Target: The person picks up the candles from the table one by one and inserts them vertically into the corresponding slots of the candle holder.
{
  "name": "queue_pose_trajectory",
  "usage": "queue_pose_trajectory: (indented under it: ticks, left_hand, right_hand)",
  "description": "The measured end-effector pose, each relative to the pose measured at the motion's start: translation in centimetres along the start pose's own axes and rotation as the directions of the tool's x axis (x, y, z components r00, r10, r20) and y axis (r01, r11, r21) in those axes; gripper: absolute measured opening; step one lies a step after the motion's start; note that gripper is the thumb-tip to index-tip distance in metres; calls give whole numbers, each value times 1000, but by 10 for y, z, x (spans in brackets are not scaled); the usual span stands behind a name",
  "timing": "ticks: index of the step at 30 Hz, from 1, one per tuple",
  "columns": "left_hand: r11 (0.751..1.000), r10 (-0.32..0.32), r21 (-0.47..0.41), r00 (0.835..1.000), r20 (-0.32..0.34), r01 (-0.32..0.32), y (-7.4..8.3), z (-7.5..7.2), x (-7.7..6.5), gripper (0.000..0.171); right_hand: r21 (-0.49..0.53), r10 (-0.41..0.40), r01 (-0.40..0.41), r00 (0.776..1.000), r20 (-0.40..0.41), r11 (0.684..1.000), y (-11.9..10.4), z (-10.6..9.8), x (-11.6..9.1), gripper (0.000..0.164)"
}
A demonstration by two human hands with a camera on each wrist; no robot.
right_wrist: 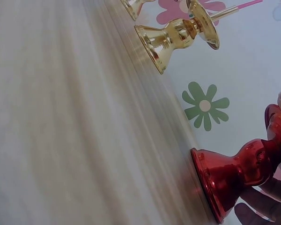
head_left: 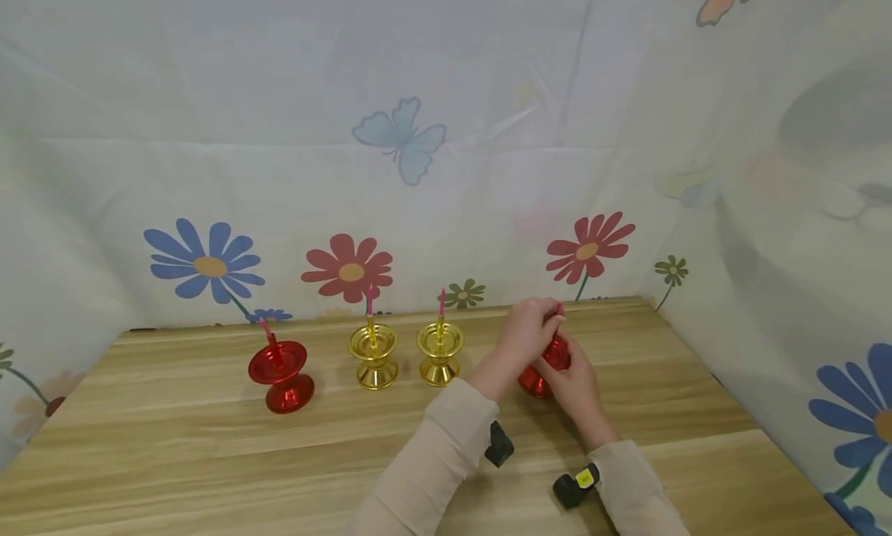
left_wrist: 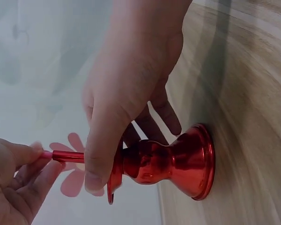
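A shiny red candle holder (left_wrist: 145, 161) stands upright on the wooden table. My right hand (head_left: 578, 381) grips it, thumb (left_wrist: 100, 154) over its dish and several fingers behind its stem. Above it, my left hand (head_left: 527, 331) pinches a pink candle (left_wrist: 47, 154) between thumb and fingertips. The candle's lower end is at the top of the holder's narrow red tube (left_wrist: 68, 156). In the right wrist view the same red holder (right_wrist: 234, 173) shows at the right edge, with fingers of my right hand (right_wrist: 267, 204) beneath it.
Left of my hands stand two gold candle holders (head_left: 440, 358) (head_left: 376, 373), each with an upright pink candle (head_left: 442, 302). Farther left, another red candle holder (head_left: 289, 393) bears a leaning pink candle (head_left: 265, 328). Flower-printed cloth (head_left: 488, 211) hangs behind the wooden table (head_left: 209, 458).
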State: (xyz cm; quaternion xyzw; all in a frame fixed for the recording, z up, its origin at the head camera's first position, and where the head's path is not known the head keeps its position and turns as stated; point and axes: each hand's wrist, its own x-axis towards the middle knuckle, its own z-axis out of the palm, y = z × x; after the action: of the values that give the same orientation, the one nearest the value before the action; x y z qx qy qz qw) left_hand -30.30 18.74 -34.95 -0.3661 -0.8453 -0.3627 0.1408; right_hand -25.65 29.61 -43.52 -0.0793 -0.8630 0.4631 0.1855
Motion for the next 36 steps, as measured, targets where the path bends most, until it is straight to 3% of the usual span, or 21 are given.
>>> queue_pose_trajectory:
  ticks: [12, 20, 30, 36]
  left_hand:
    - [997, -48, -57, 995, 86, 53, 0, -10, 4, 11]
    - [997, -77, 3, 988, 132, 77, 4, -10, 6, 12]
    - [996, -57, 69, 998, 7, 56, 11, -3, -2, 12]
    - [994, -108, 24, 992, -60, 110, 12, 2, -6, 13]
  right_hand:
    - [27, 34, -35, 999, 40, 999, -1, -1, 2, 70]
    - [13, 15, -15, 1000, -8, 1000, 1, 1, 0, 76]
    - [35, -2, 3, 999, -43, 999, 3, 3, -1, 63]
    - [17, -42, 44, 997, -68, 999, 1, 4, -2, 60]
